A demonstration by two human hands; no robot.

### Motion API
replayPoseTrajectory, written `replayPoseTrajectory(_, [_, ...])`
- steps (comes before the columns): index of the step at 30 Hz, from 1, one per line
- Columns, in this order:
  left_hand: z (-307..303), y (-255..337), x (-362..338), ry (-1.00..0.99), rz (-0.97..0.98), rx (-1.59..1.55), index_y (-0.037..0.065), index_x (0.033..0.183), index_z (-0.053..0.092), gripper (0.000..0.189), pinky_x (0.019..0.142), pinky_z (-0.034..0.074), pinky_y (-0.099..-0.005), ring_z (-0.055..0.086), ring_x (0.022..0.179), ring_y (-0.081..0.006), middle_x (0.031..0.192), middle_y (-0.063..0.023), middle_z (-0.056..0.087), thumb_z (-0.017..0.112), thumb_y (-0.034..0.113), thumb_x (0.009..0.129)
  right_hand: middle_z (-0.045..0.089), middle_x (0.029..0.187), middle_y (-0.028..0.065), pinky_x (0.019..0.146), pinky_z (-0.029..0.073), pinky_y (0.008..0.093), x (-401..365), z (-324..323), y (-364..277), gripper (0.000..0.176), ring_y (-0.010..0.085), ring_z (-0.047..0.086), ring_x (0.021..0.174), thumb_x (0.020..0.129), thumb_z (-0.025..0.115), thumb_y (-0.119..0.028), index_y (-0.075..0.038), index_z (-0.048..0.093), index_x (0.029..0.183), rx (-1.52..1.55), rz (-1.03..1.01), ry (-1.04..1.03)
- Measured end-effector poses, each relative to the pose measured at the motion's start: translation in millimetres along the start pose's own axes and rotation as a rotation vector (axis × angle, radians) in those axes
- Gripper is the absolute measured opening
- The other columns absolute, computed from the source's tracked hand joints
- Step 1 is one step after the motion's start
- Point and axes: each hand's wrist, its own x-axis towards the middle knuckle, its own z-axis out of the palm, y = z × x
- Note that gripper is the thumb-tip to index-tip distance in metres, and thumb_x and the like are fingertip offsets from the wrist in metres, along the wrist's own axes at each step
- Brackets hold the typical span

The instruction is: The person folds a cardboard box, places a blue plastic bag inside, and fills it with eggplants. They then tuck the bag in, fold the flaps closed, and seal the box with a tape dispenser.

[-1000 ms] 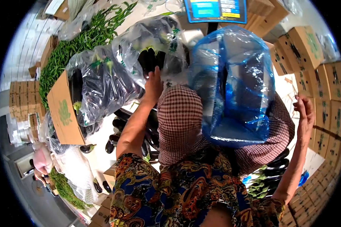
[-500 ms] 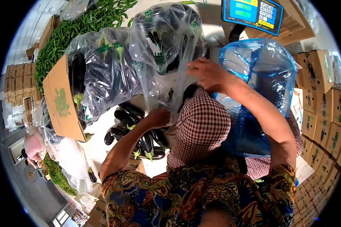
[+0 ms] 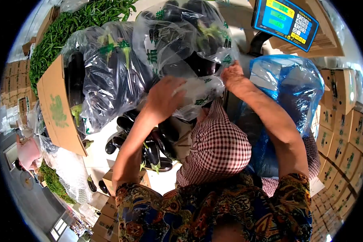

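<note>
A clear plastic bag (image 3: 161, 50) with green print lies in front of me, with dark eggplants (image 3: 203, 64) inside. My right hand (image 3: 234, 76) has its fingers closed on the right edge of the bag's gathered plastic. Over the left side of the bag's near end is my left hand (image 3: 165, 97), slightly blurred, its fingers stretched out against the plastic. A second clear bag of eggplants (image 3: 113, 76) stands to the left in a cardboard box (image 3: 54, 107). Loose eggplants (image 3: 151, 151) lie below my left forearm.
A digital scale display (image 3: 286, 20) stands at the upper right. Below it is a box lined with blue plastic (image 3: 298, 88). Green peppers (image 3: 60, 48) are heaped at the upper left. Stacked cartons (image 3: 343, 133) line the right side. A person in pink (image 3: 28, 151) is far left.
My left hand has moved up and onto the bag's near end, its fingers now stretched out. My right hand has shifted right, closing on the bag's edge. The bag's plastic is now folded over.
</note>
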Motion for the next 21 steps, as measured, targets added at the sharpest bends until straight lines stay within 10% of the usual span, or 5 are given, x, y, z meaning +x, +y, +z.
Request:
replayPoseTrajectory(5, [110.4,-74.7,55.9,0.115,0.235,-0.181,0.0,0.098,0.063,0.019,0.073,0.051,-0.0357,0.063,0.085,-0.0301,0.093,-0.0167,0.065,0.057,0.017,0.091,0.064,0.111,0.0007,0.084,0.039,0.0383,-16.4,-59.6,18.7,0.025,0.0205,0.06,0.104,0.09,0.047,-0.019,-0.021,0.067,0.104,0.084,0.028,-0.121])
replayPoseTrajectory(9, [205.5,-143.1,98.8,-0.21,-0.524,0.085,0.0,0.111,0.056,0.047,0.077,0.053,-0.0443,0.063,0.094,-0.0411,0.1,-0.0228,0.065,0.066,0.035,0.081,0.065,0.114,0.0051,0.092,0.042,0.0405,-55.4,-140.3,17.2,0.027,0.0233,0.058,0.112,0.09,0.046,-0.019,-0.015,0.068,0.105,0.436,-0.011,-0.238])
replayPoseTrajectory(10, [214.2,-154.9,101.0,-0.209,-0.633,0.004,0.0,0.112,0.056,0.05,0.078,0.053,-0.0442,0.063,0.095,-0.041,0.101,-0.0229,0.065,0.067,0.036,0.079,0.068,0.098,0.0128,0.083,0.05,0.0431,-50.9,-105.6,10.5,0.025,0.0303,0.063,0.099,0.079,0.052,-0.016,-0.013,0.068,0.099,0.545,-0.067,0.105])
replayPoseTrajectory(21, [206.1,-137.3,86.7,-0.322,-0.585,-0.18,-0.003,0.121,0.052,0.079,0.088,0.049,-0.0429,0.059,0.107,-0.0404,0.114,-0.0247,0.061,0.074,0.049,0.066,0.059,0.073,0.0241,0.072,0.045,0.0521,-68.1,-124.7,-15.4,0.012,0.042,0.06,0.078,0.07,0.052,-0.004,0.002,0.056,0.08,0.972,-0.28,0.144])
